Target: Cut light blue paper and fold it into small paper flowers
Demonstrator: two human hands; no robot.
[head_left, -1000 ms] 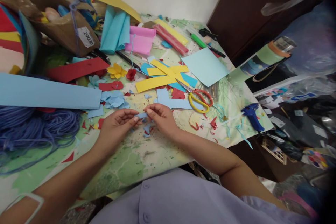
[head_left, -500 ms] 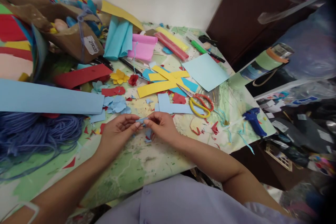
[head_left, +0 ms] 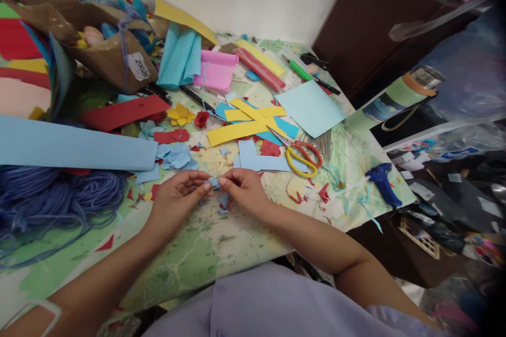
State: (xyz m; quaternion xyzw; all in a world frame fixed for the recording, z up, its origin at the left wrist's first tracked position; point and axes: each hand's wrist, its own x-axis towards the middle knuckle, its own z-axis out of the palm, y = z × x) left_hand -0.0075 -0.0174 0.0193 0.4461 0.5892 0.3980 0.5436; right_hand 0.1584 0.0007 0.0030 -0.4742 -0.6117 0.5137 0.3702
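Observation:
Between my two hands is a small light blue paper piece [head_left: 214, 183]. My left hand [head_left: 179, 194] pinches its left end between thumb and fingers. The thumb and fingers of my right hand [head_left: 244, 189] are closed on its right end. Cut light blue paper shapes [head_left: 176, 156] lie in a pile just beyond my left hand. A light blue strip [head_left: 248, 155] rests beyond my right hand. Scissors [head_left: 302, 159] with one yellow and one red handle lie right of it, blades pointing at yellow strips [head_left: 233, 132].
Blue yarn [head_left: 59, 205] and a long blue strip [head_left: 75, 145] lie at the left. A brown paper bag [head_left: 106, 63] stands at the back left. A blue glue gun [head_left: 383, 184] and a bottle [head_left: 399, 96] are at the right.
The small blue paper piece shows slightly more between my fingertips. My hands have hardly moved.

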